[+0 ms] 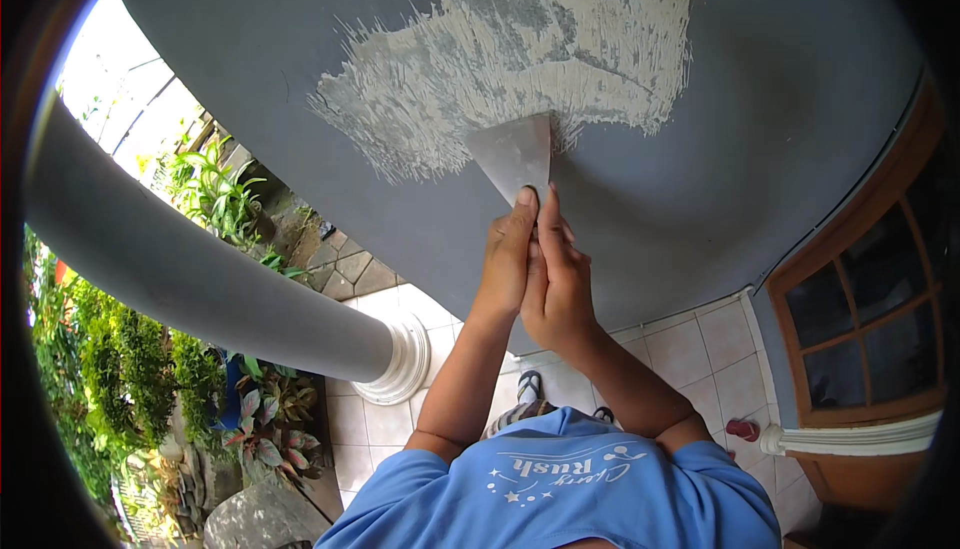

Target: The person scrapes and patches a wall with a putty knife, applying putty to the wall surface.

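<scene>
A wide metal scraper (516,152) is pressed with its blade edge against the grey wall (745,179). The blade meets the lower border of a rough whitish patch (480,69), where the grey paint is off in ragged streaks. My left hand (508,261) wraps round the scraper's handle, its thumb lying at the base of the blade. Closed against it from the other side is my right hand (560,284), one finger stretched up along the blade's edge. Between them the two hands hide nearly all of the handle.
To the left stands a round grey column (220,269) on a white moulded base (398,359). Green plants (130,349) and a large stone (262,517) lie beyond it. At right is a wood-framed window (865,319). Pale floor tiles (705,339) run below, with a red object (742,430) on them.
</scene>
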Motion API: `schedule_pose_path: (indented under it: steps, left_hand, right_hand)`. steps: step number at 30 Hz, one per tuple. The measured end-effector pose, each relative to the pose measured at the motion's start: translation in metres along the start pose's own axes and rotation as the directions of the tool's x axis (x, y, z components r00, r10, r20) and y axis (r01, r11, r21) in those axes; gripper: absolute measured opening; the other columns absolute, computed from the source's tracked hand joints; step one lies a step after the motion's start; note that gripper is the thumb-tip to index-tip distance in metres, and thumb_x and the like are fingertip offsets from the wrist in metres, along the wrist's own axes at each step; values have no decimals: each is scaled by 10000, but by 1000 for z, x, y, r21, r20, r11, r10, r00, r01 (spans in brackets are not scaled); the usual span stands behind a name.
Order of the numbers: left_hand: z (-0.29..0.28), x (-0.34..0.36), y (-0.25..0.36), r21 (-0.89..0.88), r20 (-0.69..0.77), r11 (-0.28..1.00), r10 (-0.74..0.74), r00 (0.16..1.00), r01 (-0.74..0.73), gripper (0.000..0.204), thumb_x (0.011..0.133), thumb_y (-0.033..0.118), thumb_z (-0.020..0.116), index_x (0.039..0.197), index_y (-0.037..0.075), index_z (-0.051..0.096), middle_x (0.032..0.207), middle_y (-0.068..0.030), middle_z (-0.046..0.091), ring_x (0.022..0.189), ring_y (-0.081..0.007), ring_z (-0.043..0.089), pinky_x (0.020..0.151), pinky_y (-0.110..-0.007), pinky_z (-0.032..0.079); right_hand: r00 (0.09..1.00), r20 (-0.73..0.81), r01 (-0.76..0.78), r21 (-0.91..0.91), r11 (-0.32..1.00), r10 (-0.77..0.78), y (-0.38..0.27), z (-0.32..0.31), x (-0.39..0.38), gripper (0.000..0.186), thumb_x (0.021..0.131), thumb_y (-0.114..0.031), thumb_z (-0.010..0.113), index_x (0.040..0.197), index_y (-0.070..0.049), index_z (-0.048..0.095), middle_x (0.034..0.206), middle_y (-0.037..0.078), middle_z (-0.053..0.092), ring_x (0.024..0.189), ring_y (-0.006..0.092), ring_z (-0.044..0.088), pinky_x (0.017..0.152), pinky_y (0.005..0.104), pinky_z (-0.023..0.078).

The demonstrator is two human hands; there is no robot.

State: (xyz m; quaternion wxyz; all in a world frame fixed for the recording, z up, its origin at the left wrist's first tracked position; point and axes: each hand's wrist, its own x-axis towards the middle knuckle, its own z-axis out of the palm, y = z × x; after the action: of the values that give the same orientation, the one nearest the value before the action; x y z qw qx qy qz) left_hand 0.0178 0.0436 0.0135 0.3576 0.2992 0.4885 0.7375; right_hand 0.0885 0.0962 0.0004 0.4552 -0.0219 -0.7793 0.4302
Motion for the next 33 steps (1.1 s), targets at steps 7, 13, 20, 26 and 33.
schedule_pose_path:
  steps: [7,13,20,26,33]
  left_hand:
    - [-5,-9,-14,50,16,998,-41,999,40,592,1018,456,350,763,-4,621,614,-107,627,569,-178,628,565,-262,500]
    - [0,0,19,107,-51,986,138,989,-132,585,1023,440,337,759,-3,613,631,-119,633,578,-188,634,590,-267,513]
    - [-3,3,-13,2,12,998,-60,998,60,612,1017,467,342,734,-2,615,608,-107,629,572,-182,632,589,-258,514]
    - [-2,-5,7,31,28,999,20,999,-21,613,1019,459,329,738,-1,622,609,-116,630,556,-181,634,566,-264,522]
    - [4,19,2,71,5,996,53,999,-53,616,1019,477,332,761,0,626,621,-102,634,563,-166,630,558,-254,504]
  right_hand:
    - [997,-27,-79,-171,982,75,-6,4,-29,642,887,-50,424,1436,136,147,1187,373,521,1015,483,599,879,457,497]
    - [993,-7,120,19,993,-120,-6,2,11,633,896,-53,417,1437,133,146,1141,373,540,990,488,602,853,471,501]
    - [998,-60,-23,-164,986,13,7,5,-20,624,903,-61,404,1431,145,142,1130,362,545,993,489,588,842,478,491]
    - [999,-8,45,-110,993,-46,-15,-2,-8,630,903,-45,393,1437,142,118,1148,366,541,1015,495,583,888,473,479]
    - [998,-44,41,-91,995,-45,14,-4,3,616,904,-41,395,1437,132,140,1183,368,525,1043,497,572,900,461,475]
